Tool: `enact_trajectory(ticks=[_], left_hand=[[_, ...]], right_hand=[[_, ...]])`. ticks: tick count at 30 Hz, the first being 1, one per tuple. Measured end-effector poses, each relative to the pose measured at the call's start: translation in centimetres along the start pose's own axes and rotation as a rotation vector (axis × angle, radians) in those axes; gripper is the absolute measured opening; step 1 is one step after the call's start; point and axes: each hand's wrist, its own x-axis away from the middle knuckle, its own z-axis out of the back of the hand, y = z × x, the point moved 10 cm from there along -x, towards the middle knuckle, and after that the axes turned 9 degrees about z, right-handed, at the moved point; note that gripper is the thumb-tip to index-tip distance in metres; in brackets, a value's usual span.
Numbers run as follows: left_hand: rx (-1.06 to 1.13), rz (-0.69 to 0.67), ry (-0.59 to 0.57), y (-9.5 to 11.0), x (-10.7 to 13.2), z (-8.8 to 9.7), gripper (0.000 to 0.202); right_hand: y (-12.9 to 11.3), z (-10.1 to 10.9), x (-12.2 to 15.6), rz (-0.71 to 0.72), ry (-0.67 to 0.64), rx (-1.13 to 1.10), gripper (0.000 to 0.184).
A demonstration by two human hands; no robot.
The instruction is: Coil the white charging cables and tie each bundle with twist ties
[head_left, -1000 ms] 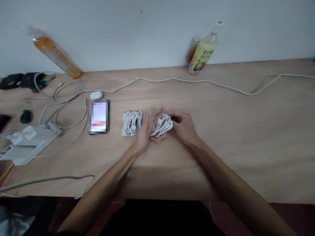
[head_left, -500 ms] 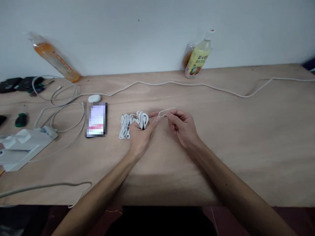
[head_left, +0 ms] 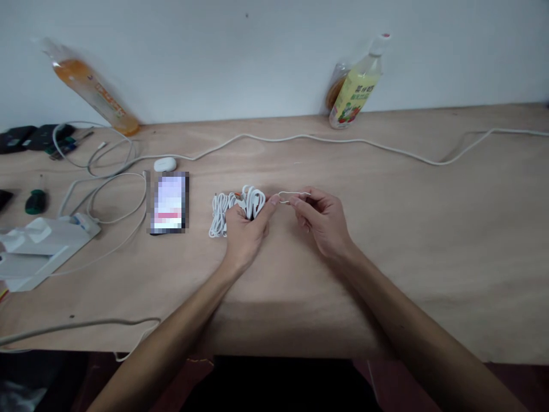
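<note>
My left hand [head_left: 245, 236] is closed around a coiled white cable [head_left: 256, 201], with its loops sticking up past the thumb. More white coils [head_left: 219, 213] lie beside it on the left, partly covered by the hand; I cannot tell if they are one bundle. A thin white tie [head_left: 291, 192], bent into a narrow loop, spans from my left thumb and forefinger to the right. My right hand [head_left: 325, 218] is closed in a pinch on that tie between thumb and forefinger. Both hands are just above the wooden table.
A phone [head_left: 170, 200] lies left of the coils, below a white earbud case [head_left: 165, 165]. A long white cable [head_left: 300, 137] crosses the table's back. Further left are a white power strip [head_left: 47, 246] and a green screwdriver [head_left: 36, 201]. Two bottles [head_left: 358, 86] [head_left: 94, 94] lean at the wall.
The right hand has shifted slightly away from the left, and the tie's loop looks longer and flatter. My left hand keeps its hold on the cable. The whole view has tilted a little.
</note>
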Motion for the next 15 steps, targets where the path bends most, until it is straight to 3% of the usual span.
enact_trajectory(ticks=[8, 15], left_hand=[[-0.034, -0.025, 0.058, 0.3, 0.0, 0.6, 0.040], [-0.107, -0.033, 0.068, 0.7, 0.4, 0.5, 0.042]], right_hand=[[1.0, 0.0, 0.2, -0.080, 0.022, -0.103, 0.024], [-0.4, 1.2, -0.1, 0.037, 0.076, -0.018, 0.023]])
